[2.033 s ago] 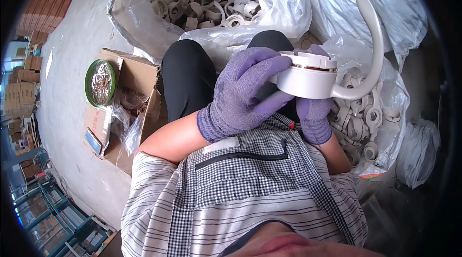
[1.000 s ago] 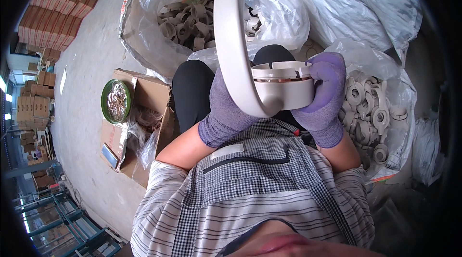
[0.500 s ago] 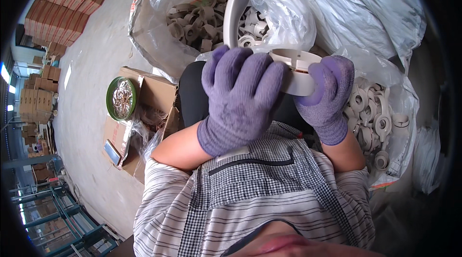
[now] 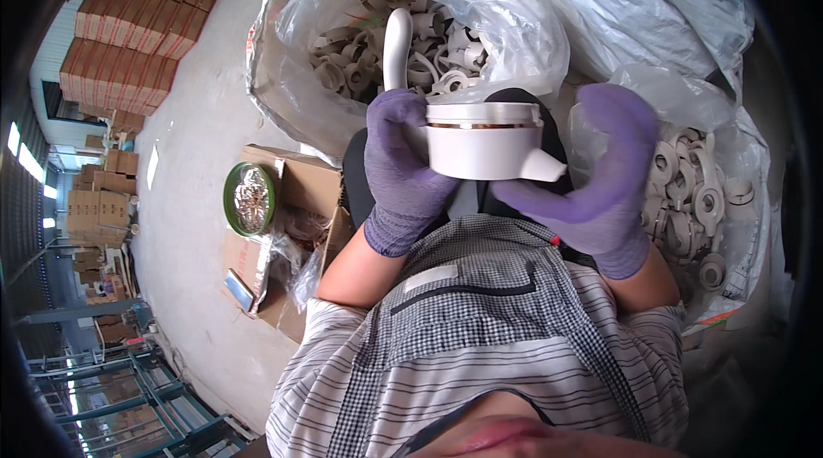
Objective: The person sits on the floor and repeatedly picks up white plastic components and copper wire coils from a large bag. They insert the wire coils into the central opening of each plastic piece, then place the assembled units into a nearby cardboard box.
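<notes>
1. Head view: the white round part is held up roughly level over the lap, w/ a copper-coloured band seen just under its top rim. If the band isn't fully seated (can't be judged fr. here), it could be sprung loose by a hard squeeze.
2. The curved handle is seen rising behind the left hand; its joint is hidden. If the handle were knocked, the part could be twisted in the grip, b/c of the leverage.
3. By that gloved left hand, the part's left side is gripped; most of the weight is prob. taken there. A slip could be caused by smooth plastic vs. glove fabric.
4. The right hand, gloved & blurred, is spread in a C, nothing grasped; contact w/ the underside can't be told. The short stub could be bumped if the hand's closed too fast.
5. If dropped, the part might be deflected off the dark-trousered knees to the floor.
6. Similar pieces are heaped in the large bag beyond & the smaller bag at right; a mix-up could be caused by the likeness.
7. At left, a green-rimmed dish of coppery pieces is perched on a cardboard box; it could be tipped by a stray elbow.
</notes>
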{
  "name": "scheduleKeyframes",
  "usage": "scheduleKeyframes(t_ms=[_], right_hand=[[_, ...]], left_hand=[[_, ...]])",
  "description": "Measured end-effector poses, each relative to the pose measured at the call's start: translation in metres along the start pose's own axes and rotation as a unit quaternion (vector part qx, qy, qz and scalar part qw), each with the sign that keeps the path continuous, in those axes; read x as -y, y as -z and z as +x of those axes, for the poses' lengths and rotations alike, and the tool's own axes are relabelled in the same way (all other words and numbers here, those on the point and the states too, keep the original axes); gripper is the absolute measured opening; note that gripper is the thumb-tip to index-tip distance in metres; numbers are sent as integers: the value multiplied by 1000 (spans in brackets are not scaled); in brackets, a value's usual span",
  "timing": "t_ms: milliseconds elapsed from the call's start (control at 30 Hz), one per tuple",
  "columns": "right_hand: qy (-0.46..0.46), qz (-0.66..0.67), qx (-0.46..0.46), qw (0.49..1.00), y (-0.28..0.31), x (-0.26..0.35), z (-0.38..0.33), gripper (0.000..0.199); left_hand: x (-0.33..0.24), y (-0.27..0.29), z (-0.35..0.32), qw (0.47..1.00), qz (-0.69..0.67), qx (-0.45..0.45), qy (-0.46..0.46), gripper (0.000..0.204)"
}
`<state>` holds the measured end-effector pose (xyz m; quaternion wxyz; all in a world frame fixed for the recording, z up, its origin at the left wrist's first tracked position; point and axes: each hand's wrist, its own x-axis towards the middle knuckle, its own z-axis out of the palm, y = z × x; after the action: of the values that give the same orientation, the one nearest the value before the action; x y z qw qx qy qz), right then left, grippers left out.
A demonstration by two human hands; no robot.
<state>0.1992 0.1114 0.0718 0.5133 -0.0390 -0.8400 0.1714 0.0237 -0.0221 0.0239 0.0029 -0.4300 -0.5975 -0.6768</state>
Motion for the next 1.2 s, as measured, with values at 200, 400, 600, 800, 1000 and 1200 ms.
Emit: scheduleKeyframes(t_ms=[200,400,600,800,1000,1200], right_hand=[[-10,103,-21,994,-13,5,-12,70],[-19,104,-38,994,-21,5,-16,58],[-241,192,-25,951,-4,-43,-53,39],[-434,70,-139,887,139,-113,-169,32],[-523,-31,-331,785,290,-146,-300,52],[-243,-512,-181,804,269,-131,-265,65]], left_hand=[[4,0,-10,997,-63,-12,35,53],[3,-8,-16,999,-46,-3,-11,50],[24,-11,-19,984,2,163,69,70],[27,-16,-34,971,51,232,26,72],[61,-5,-60,951,24,277,136,65],[63,-1,-74,933,14,320,165,65]])
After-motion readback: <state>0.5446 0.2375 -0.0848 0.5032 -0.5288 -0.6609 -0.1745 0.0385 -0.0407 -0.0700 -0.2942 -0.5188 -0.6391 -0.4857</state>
